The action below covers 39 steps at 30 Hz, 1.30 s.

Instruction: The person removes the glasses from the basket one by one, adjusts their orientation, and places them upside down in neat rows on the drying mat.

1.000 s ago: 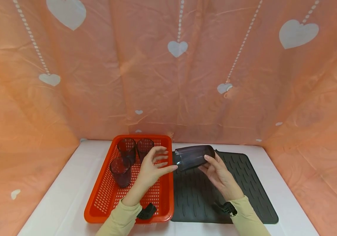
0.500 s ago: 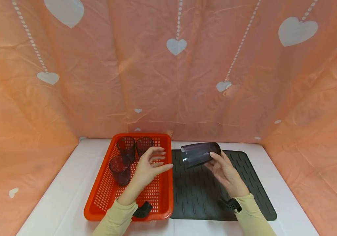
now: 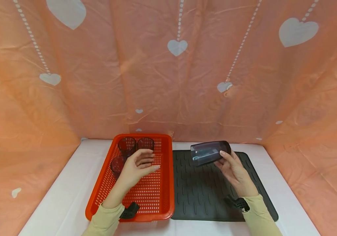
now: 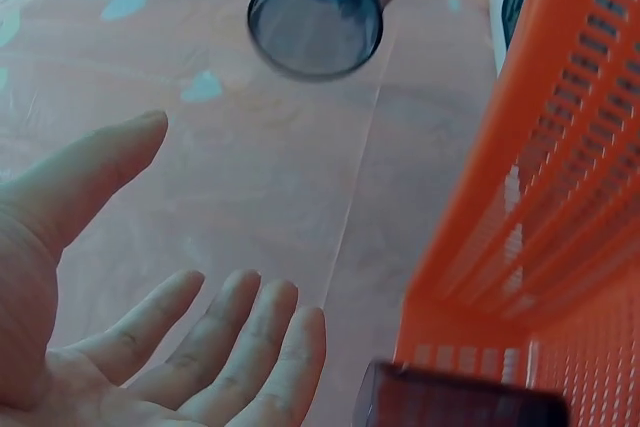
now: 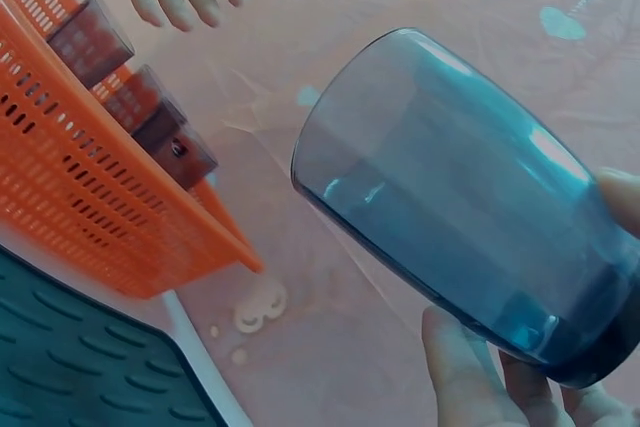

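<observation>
1. Pinching the glass point(image 3: 208, 154) near its base, the right hand point(image 3: 234, 172) is holding it raised over the far part of the mat point(image 3: 198, 193), toward the far edge of the bench point(image 3: 71, 177).
2. The glass is lying nearly sideways in the air, its mouth facing the basket point(image 3: 171, 183) and its base facing the bench's right edge.
3. The left hand point(image 3: 136, 165) is hovering over the basket, fingers loosely bent, thumb spread away, gripping nothing.
4. Three other glasses point(image 3: 127, 146) are standing in the basket, toward the bench's far left corner; the left hand is partly hiding the nearest.
5. The step in hand seems to be one-handed carrying of the glass above the mat; any next move is probably calling for a steady pinch on the smooth wall and for squaring the glass before it is meeting a surface.
6. Basket and mat are lying side by side, and the curtain point(image 3: 156, 82) is rising behind the bench's far edge.
7. Ridged mat is showing from below the glass toward the bench's near edge, seemingly offering the easiest room; leftward, the basket's rim is standing in the way of a low swing.
</observation>
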Tool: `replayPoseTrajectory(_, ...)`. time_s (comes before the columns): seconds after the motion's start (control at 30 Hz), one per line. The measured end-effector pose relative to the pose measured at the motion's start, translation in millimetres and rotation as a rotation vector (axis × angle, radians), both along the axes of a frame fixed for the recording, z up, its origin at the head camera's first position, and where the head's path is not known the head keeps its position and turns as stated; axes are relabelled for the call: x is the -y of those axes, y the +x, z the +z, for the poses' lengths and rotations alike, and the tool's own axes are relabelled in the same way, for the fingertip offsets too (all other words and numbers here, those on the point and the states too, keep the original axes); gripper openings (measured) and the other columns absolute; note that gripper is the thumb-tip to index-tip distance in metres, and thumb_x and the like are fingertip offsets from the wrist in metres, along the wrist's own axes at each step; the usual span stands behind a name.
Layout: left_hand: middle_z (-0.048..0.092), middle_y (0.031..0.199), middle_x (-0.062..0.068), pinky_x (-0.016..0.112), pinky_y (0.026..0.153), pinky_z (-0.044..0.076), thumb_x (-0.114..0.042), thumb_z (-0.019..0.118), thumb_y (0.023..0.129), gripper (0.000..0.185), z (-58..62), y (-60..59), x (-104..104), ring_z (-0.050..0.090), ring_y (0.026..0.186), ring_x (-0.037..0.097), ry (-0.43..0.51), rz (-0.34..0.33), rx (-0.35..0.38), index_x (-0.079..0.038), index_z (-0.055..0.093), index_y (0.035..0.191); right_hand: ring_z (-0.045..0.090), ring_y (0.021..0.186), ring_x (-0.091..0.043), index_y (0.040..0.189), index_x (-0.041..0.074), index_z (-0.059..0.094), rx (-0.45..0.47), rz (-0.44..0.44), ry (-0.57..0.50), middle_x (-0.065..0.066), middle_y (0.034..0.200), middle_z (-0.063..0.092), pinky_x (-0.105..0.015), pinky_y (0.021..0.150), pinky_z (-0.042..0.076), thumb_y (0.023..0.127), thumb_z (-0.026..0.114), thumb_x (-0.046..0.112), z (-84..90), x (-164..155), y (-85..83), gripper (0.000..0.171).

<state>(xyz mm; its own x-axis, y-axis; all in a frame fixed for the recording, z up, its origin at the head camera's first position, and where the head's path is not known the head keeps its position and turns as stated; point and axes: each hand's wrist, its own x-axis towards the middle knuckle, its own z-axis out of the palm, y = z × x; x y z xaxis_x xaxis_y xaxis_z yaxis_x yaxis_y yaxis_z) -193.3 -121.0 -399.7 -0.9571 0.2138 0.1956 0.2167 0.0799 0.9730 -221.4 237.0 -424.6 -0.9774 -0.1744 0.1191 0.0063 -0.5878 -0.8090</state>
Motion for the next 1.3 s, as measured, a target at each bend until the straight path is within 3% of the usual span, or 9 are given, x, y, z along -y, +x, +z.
replayPoseTrajectory(0.2,0.059,0.120,0.019,0.040,0.094,0.047,-0.008,0.078,0.079,0.056,3.7,-0.5,20,0.056,0.112,0.037,-0.002,0.078,-0.035,0.002,0.053,0.128,0.064,0.090,-0.014,0.126,0.015,0.048,-0.013,-0.013,0.017,-0.001,0.104,0.063,-0.029,0.080,0.052,0.097,0.046,-0.001,0.9,-9,-0.9,0.033)
replayPoseTrajectory(0.37,0.059,0.120,0.020,0.043,0.094,0.047,-0.005,0.077,0.080,0.056,5.4,-1.4,37,0.060,0.108,0.025,-0.030,0.132,-0.067,0.003,0.052,0.129,0.064,0.091,-0.014,0.125,0.015,0.051,-0.021,-0.022,0.018,-0.001,0.105,0.062,-0.029,0.080,0.051,0.098,0.046,0.000,2.3,-16,-0.5,0.031)
replayPoseTrajectory(0.77,0.058,0.122,0.016,0.031,0.092,0.048,-0.016,0.078,0.081,0.058,8.8,1.1,72,0.058,0.108,0.019,-0.163,0.221,-0.112,-0.003,0.051,0.131,0.064,0.086,-0.014,0.121,0.015,0.056,-0.060,-0.056,0.023,-0.001,0.103,0.064,-0.028,0.076,0.052,0.098,0.045,-0.003,2.7,-33,-1.0,0.032)
replayPoseTrajectory(1.0,0.058,0.123,0.016,0.024,0.092,0.047,-0.017,0.077,0.083,0.059,8.8,3.8,89,0.056,0.111,0.028,-0.233,0.246,-0.124,-0.001,0.050,0.133,0.065,0.089,-0.014,0.123,0.015,0.054,-0.040,-0.104,0.036,-0.002,0.106,0.064,-0.028,0.076,0.053,0.095,0.048,-0.007,-1.6,-44,2.4,0.036)
replayPoseTrajectory(1.3,0.055,0.127,0.021,0.037,0.099,0.043,-0.023,0.076,0.083,0.064,8.2,4.2,104,0.052,0.117,0.035,-0.307,0.235,-0.080,-0.002,0.047,0.137,0.065,0.089,-0.013,0.117,0.014,0.057,-0.048,-0.164,0.054,-0.001,0.105,0.065,-0.027,0.076,0.053,0.095,0.048,-0.008,-3.5,-57,8.6,0.032)
